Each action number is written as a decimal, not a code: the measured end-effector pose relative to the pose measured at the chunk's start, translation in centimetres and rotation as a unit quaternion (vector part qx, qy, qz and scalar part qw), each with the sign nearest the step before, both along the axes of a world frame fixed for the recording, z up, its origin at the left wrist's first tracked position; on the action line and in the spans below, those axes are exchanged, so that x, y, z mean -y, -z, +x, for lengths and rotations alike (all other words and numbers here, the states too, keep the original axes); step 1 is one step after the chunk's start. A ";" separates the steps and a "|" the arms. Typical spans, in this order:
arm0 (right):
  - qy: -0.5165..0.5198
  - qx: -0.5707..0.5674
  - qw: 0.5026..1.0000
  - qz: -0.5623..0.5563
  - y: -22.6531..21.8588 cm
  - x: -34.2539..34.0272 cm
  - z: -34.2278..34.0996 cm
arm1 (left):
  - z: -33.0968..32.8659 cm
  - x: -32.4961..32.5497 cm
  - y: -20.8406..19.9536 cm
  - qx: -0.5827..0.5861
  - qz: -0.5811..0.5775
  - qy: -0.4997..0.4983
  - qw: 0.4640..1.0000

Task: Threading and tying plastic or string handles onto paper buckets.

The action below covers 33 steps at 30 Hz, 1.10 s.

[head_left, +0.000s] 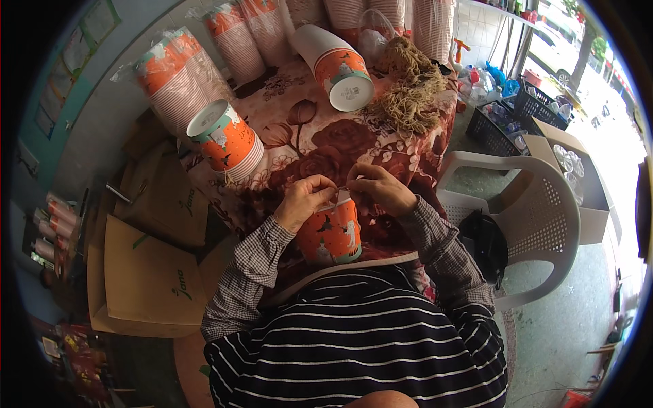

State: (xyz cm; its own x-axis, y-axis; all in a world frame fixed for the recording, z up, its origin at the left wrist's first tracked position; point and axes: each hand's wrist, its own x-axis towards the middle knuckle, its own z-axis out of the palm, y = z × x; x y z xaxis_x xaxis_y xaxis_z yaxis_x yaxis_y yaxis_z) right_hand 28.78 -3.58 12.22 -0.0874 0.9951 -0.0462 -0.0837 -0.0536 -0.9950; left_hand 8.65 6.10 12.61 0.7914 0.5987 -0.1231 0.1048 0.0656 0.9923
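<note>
An orange paper bucket [329, 236] with printed figures sits close to my body at the table's near edge. Above its rim, my left hand [307, 201] is closed in a pinch, thumb against fingertips. My right hand [382, 188] is pinched too, its fingertips almost meeting the left ones. Whatever lies between the fingers is too small to make out. Farther left, a short stack of orange buckets [228, 143] rests bottom up. A longer stack [337, 71] lies on its side at the back, beside tangled bundles of tan cord [408, 102].
Plastic-wrapped bucket stacks [180, 85] line the back of the flowered tablecloth [286, 160]. Cardboard boxes [146, 279] stand on the left. To the right are a pale plastic chair [544, 204] with a black bag [484, 245], black crates [495, 129] and an open carton [592, 221].
</note>
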 end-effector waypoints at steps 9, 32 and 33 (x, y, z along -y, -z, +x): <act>0.002 -0.137 0.990 -0.028 -1.2 2.0 -1.3 | 0.0 3.5 -0.7 0.035 0.397 -0.059 0.915; 0.051 -0.009 0.995 0.090 -0.4 2.8 -3.2 | -0.1 5.8 0.9 0.071 0.499 -0.154 0.850; 0.049 -0.009 0.995 0.090 -0.6 2.9 -3.2 | -0.1 5.7 1.0 0.071 0.499 -0.156 0.849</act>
